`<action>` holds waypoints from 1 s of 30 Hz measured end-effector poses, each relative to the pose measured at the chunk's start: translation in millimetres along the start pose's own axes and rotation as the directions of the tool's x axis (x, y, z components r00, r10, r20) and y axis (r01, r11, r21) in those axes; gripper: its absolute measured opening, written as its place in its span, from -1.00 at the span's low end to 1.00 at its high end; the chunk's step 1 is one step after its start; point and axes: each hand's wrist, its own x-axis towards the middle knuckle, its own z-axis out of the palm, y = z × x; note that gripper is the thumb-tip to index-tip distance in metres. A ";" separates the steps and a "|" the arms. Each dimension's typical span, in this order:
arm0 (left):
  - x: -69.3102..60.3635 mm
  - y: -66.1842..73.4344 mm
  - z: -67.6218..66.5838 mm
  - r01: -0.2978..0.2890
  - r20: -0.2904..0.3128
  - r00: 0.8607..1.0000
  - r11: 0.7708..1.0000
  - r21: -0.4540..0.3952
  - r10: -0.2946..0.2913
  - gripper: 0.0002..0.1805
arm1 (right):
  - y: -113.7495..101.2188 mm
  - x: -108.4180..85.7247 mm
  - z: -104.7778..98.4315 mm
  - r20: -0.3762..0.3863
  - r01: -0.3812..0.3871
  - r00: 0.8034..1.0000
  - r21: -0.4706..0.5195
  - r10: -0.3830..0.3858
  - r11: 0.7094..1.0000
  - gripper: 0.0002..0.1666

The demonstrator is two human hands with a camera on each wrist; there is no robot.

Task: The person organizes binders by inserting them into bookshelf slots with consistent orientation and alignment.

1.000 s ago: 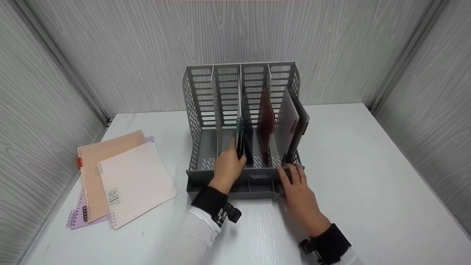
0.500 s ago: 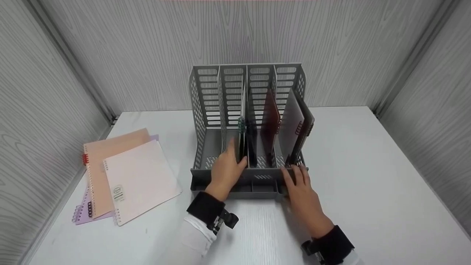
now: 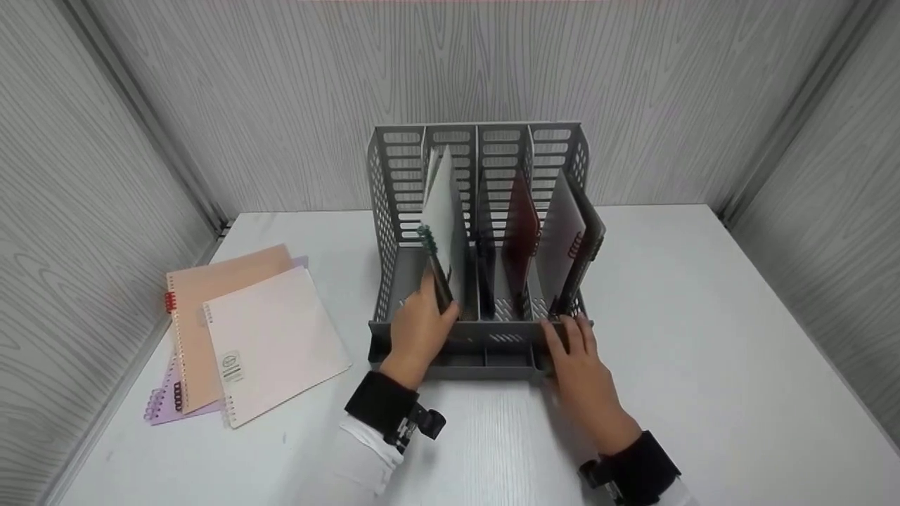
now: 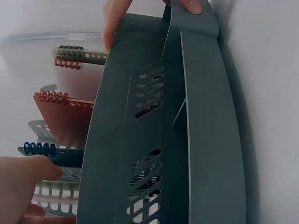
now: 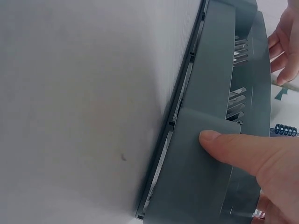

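"Since half a second ago shows the green-ringed notebook (image 3: 441,218) nearly upright, what differs now?"

"It leans left, within the gray rack (image 3: 517,330), second compartment from the left. The left hand (image 3: 418,327) pinches its lower front edge, thumb and fingers closed around it."

"Which way does it point?"

"Ringed edge toward the person, top tilted left; foreshortening hides which side is longer."

"And the right hand (image 3: 580,372)?"

"Fingers over the gray rack's front rim, thumb against its front."

The organizer (image 3: 520,330) stood on the table (image 3: 703,351) before the left hand (image 3: 416,330) and right hand (image 3: 583,372); in it, a notebook (image 3: 441,218) stood at the left fingertips, other notebooks (image 3: 522,239) ahead of the right; loose notebooks (image 3: 274,344) overlapped leftward of the left hand.
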 end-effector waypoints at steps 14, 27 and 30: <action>0.0 -9.5 -4.3 0.041 0.006 0.999 0.999 0.012 -0.041 -0.43 | 3.5 2.0 2.6 0.013 -0.010 1.000 0.022 0.010 1.000 0.07; -3.2 -23.5 -14.3 0.037 -0.017 0.999 0.998 0.052 -0.036 -0.28 | 4.8 0.9 5.5 -0.056 0.026 0.998 0.008 -0.025 1.000 0.03; -4.2 -28.1 -17.8 0.049 -0.031 0.998 0.998 0.045 -0.047 -0.27 | 5.4 1.2 6.4 -0.060 0.031 0.998 0.003 -0.031 1.000 0.03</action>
